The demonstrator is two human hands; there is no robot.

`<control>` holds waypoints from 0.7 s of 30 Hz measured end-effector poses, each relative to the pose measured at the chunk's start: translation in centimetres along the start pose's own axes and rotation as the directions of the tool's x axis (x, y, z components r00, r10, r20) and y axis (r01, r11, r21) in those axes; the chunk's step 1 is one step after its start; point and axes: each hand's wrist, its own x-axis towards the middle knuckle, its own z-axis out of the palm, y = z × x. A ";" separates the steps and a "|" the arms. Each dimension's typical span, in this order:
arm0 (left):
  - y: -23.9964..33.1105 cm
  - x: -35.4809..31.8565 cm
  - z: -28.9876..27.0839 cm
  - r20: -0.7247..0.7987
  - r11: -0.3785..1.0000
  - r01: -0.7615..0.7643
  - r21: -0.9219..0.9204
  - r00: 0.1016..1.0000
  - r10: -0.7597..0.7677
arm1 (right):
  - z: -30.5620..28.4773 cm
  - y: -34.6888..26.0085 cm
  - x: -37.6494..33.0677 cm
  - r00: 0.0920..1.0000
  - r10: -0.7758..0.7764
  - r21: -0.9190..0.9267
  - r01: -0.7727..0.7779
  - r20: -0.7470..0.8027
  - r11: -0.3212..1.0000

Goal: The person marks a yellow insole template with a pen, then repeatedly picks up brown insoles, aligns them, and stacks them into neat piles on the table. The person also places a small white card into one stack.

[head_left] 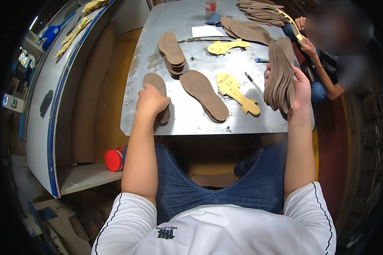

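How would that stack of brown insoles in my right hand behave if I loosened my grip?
The stack of brown insoles stands on edge in the right hand, so the thin flat pieces would probably fan apart and slide off. Each looks light and somewhat bendy. Being flat, they would likely settle on the metal table rather than roll.

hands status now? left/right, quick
Left hand: closed on a single brown insole lying at the metal table's near edge.
Right hand: holding an upright stack of brown insoles.
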 end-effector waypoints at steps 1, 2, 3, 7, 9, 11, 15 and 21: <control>0.1 -0.7 -0.6 0.032 0.998 -0.029 -0.058 0.999 0.031 | -0.4 -0.7 -0.3 1.000 -0.021 0.018 0.021 -0.004 1.000; 0.1 -1.6 -1.0 0.079 0.992 -0.053 -0.115 0.995 0.063 | -0.9 -1.5 -0.7 0.999 -0.033 0.049 0.032 0.020 0.998; 0.2 -2.6 -1.5 0.126 0.982 -0.078 -0.170 0.987 0.100 | -1.4 -2.4 -1.2 0.995 -0.034 0.077 0.028 0.089 0.997; 2.5 -6.2 -0.9 -0.046 0.904 -0.304 -0.302 0.951 0.304 | -4.1 -5.5 -1.9 0.971 -0.228 -0.007 0.228 -0.071 0.974; 4.4 -7.0 0.9 -0.091 0.786 -0.300 -0.540 0.950 0.299 | -5.1 -6.5 -2.2 0.965 -0.262 0.014 0.263 -0.025 0.965; 6.4 -7.0 3.1 -0.137 0.665 -0.301 -0.684 0.948 0.288 | -5.5 -7.0 -2.2 0.948 -0.311 0.010 0.312 -0.071 0.950; 8.2 -6.4 6.5 -0.013 0.886 -0.307 -0.347 0.946 0.323 | -5.2 -6.8 -1.9 0.936 -0.332 -0.044 0.329 -0.115 0.943; 7.5 -6.0 5.1 0.011 0.806 -0.381 -0.452 0.902 0.433 | -4.9 -5.8 -1.7 0.972 -0.222 -0.062 0.218 -0.078 0.974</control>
